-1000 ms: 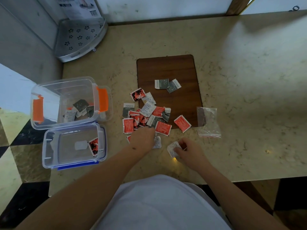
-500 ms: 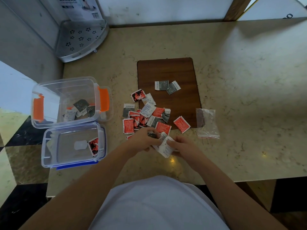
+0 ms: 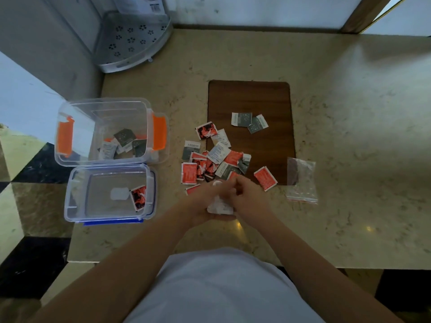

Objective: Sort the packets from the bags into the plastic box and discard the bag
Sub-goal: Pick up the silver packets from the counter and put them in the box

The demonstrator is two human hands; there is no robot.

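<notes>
Both hands clutch crinkled white packets; marble tabletop.

Print shows on the packets and on the box at the back — none readable.

Both bare forearms reaching forward and converging, left hand and right hand pressed close together, fingers curled, each grip closed on white packets bunched between the palms
</notes>
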